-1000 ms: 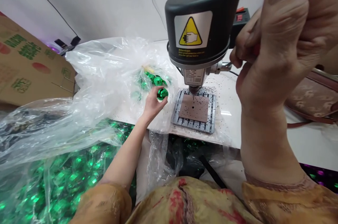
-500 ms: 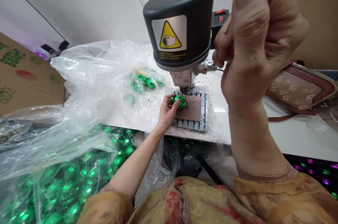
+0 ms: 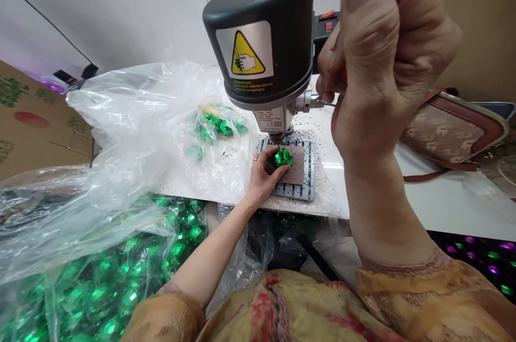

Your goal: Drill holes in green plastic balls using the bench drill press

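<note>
A black bench drill press (image 3: 262, 46) stands on a white table (image 3: 451, 202). My left hand (image 3: 264, 172) pinches a shiny green faceted piece (image 3: 283, 157) and holds it on the brown pad (image 3: 297, 162) of the slotted drill base, right under the drill bit (image 3: 278, 140). My right hand (image 3: 379, 57) is raised close to the camera, closed in a fist around the drill's feed lever, whose red grip barely shows between the fingers.
A clear plastic bag (image 3: 161, 116) with several green pieces (image 3: 220, 124) lies left of the drill. A larger bag of green pieces (image 3: 100, 283) sits below the table edge. Cardboard boxes (image 3: 28, 121) stand left and back right. A brown handbag (image 3: 447, 129) lies at right.
My left hand took a green piece from the bag and carried it right onto the pad under the bit. My right hand has stayed clenched on the lever.
</note>
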Demonstrator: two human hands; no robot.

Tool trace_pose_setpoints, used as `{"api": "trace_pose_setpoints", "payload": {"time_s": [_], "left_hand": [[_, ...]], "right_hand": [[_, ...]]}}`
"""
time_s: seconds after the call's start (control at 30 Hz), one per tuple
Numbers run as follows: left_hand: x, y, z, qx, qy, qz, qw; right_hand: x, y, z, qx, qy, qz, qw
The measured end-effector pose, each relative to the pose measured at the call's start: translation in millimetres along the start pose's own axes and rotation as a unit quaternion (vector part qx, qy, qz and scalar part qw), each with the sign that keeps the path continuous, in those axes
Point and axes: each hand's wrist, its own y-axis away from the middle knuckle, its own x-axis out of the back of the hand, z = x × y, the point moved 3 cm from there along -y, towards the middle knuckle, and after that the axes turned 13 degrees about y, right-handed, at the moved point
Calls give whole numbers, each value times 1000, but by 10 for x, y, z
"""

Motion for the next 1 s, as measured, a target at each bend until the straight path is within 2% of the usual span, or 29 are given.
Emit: {"api": "trace_pose_setpoints", "payload": {"time_s": [0.2,0.37,0.57,0.63,0.8,1.0], "left_hand": [[9,11,-39,22,28,-17,999],[16,9,-12,14,20,-20,999],[16,33,-16,1,5,-15,1000],[19,38,-16,-1,2,-12,1000],[17,38,-7,-2,-8,-17,1000],[17,38,4,-5,13,-22,1000]], "right_hand": [[1,25,-11,26,15,11,999],[57,208,-28,37,58,39,997],[132,408,65,120,72,33,990],[149,427,109,142,66,37,987],[157,437,175,187,27,2,982],[156,492,187,211,-12,18,977]]}}
